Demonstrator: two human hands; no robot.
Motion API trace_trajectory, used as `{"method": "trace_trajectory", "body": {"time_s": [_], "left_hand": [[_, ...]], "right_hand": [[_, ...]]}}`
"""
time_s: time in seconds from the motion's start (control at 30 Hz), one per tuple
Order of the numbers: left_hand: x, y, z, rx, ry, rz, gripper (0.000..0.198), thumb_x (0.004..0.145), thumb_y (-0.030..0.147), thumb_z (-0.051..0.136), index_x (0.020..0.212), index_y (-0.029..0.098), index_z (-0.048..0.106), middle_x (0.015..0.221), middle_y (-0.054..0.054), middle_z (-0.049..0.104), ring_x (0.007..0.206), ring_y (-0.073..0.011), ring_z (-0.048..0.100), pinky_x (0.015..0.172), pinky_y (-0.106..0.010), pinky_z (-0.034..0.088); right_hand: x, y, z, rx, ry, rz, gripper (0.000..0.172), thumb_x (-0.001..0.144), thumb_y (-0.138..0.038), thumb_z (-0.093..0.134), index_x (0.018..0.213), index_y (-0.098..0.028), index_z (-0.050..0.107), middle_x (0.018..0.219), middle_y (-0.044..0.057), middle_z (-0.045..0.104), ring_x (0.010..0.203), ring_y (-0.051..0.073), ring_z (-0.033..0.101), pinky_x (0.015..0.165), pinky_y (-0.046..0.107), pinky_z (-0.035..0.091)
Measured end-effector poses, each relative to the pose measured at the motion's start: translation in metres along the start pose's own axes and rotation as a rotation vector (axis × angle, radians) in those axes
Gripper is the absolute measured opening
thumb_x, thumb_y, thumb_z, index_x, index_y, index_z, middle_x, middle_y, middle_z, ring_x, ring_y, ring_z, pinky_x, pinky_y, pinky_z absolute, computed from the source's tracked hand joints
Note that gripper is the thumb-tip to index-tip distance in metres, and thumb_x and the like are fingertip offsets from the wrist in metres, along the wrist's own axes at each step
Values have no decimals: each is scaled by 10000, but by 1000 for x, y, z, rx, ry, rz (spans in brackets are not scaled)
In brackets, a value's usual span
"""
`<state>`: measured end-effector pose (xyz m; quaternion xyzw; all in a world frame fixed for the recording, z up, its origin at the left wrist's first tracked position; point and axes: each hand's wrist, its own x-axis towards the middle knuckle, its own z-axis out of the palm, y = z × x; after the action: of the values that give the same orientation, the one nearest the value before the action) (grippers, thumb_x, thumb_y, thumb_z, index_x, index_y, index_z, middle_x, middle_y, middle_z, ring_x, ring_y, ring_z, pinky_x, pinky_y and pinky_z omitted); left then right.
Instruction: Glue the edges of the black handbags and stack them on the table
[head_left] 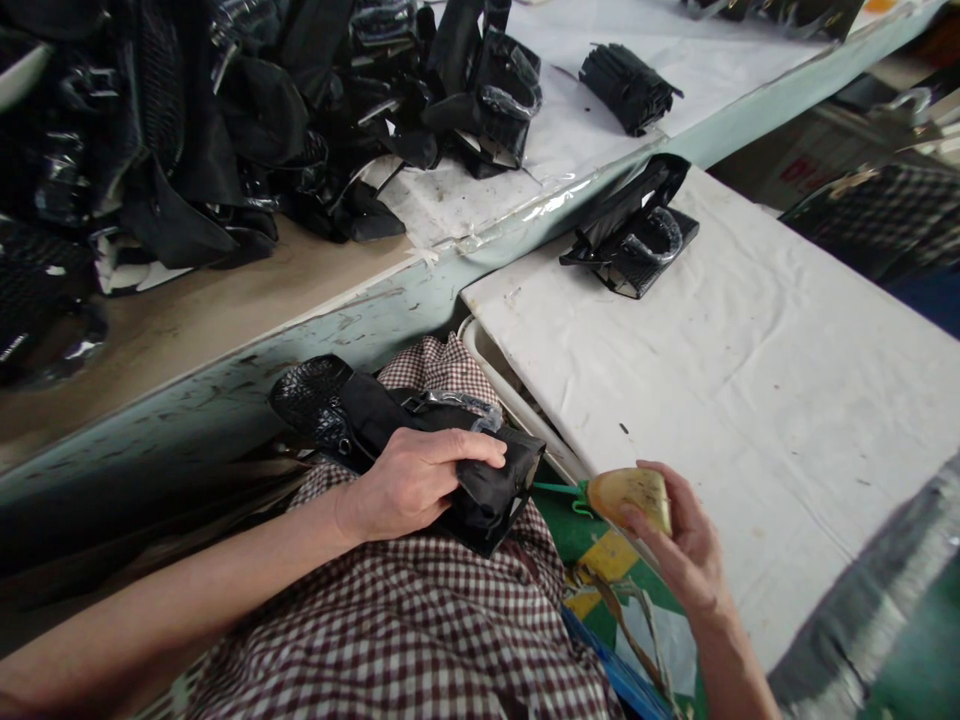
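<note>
A black handbag (382, 405) with a crocodile-textured flap lies across my lap, its handle wrapped in clear plastic. My left hand (412, 480) grips the bag near its right end, thumb and fingers closed over the dark lining. In my right hand (682, 530) is a yellowish squeeze bottle (626, 497), held on its side. The bottle's thin green nozzle points left and reaches the bag's right edge; whether the tip touches it I cannot tell. Checked cloth (420, 620) covers my lap beneath the bag.
Many black bags (187, 130) are heaped on the long bench (360, 300) ahead. Another black bag (645, 240) stands on the white-covered board (765, 380) to my right. A bundle of black strips (628, 88) lies farther back on the bench.
</note>
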<state>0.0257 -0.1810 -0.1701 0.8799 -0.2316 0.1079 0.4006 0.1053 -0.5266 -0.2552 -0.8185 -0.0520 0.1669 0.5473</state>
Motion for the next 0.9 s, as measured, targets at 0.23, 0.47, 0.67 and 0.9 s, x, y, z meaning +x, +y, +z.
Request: {"method": "trace_trajectory", "body": {"time_s": [0.23,0.47,0.67,0.9], "left_hand": [[-3,2,1,8,9,6,285,916,6,501,1158,97,620,1169,-132,715,1125,-185,689,1030,-276,562],[-15,17,1,-17,13,-45,340,920,20,482,1226,117,595,1173,-137,720,1163,-188,672,1041,-272,552],[-28,27,1,-42,22,-65,393,894,-10,471,1252,114,575,1169,-133,719,1184,-186,660,1026,-251,554],[-35,28,1,-44,17,-84,423,878,-10,490,1273,123,557,1186,-127,711,1197,-179,652,1020,-240,552]], "right_hand": [[-7,2,6,115,80,103,664,745,-485,784,1313,-268,518,1054,47,636,865,209,603,659,292,561],[-18,-12,4,128,25,182,645,747,-518,769,1294,-259,546,1061,58,659,876,227,620,601,275,570],[-30,-17,13,203,179,218,566,741,-483,791,1229,-263,607,962,30,667,717,170,603,522,235,530],[-35,-17,20,188,173,227,590,737,-491,788,1245,-258,598,987,45,685,720,187,621,528,257,554]]}}
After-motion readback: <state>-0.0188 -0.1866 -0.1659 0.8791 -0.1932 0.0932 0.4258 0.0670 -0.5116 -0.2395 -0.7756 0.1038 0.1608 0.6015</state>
